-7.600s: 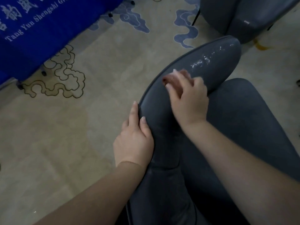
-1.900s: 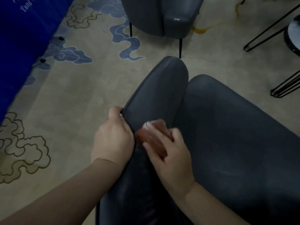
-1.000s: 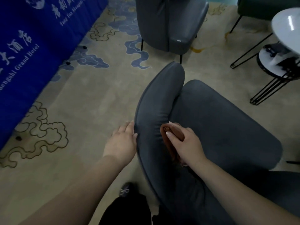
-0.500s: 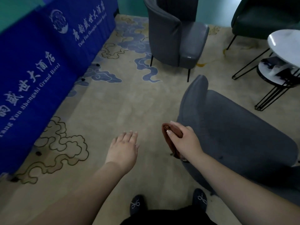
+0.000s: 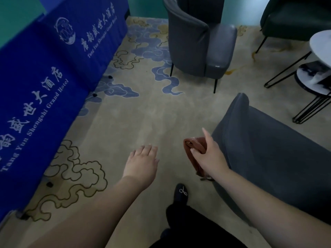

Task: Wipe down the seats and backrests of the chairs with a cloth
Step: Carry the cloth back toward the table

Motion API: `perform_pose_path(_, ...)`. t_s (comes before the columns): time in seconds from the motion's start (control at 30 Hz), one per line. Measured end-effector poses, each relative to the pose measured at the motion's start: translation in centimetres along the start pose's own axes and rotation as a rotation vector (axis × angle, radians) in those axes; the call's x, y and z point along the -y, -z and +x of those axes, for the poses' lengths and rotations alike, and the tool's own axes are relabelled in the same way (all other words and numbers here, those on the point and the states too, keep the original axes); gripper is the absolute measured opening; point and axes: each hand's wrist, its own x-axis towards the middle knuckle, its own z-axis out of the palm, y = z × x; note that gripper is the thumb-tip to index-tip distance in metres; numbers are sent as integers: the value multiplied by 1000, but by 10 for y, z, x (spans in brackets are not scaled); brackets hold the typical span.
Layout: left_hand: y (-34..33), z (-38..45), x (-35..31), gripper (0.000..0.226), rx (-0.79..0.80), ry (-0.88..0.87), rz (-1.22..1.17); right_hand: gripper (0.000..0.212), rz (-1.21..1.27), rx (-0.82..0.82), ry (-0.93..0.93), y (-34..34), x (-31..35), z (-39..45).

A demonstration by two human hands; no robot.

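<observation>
A folded rust-brown cloth (image 5: pixel 192 154) hangs from my right hand (image 5: pixel 208 156), which grips it just left of the near grey chair (image 5: pixel 265 149), clear of its backrest edge. My left hand (image 5: pixel 143 161) floats over the carpet with fingers spread, holding nothing. A second grey armchair (image 5: pixel 198 43) stands farther back, centre. A dark green chair (image 5: pixel 293 17) sits at the top right.
A long table draped in blue cloth with white lettering (image 5: pixel 44 74) runs along the left. Round white side tables on black wire legs (image 5: pixel 318 65) stand at the right. Patterned beige carpet (image 5: pixel 143 113) lies between the chairs. My dark shoe (image 5: pixel 181 193) is below.
My hands have come off the near chair's backrest. The view has drawn back and swung left, so the chair now lies to the right; the cloth stays in my right hand.
</observation>
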Motion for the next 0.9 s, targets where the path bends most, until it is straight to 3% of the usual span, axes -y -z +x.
perform_pose_path(0.23, 30, 94, 2, 52, 27, -27, 43, 45, 76, 50, -11, 18, 11, 89)
perform_pose_path(0.47, 64, 173, -2, 50, 26, -67, 64, 51, 143, -19, -19, 38, 30, 157)
perform_pose_path(0.9, 130, 395, 18, 50, 46, -381, 167, 37, 169, -305, -227, 56, 71, 313)
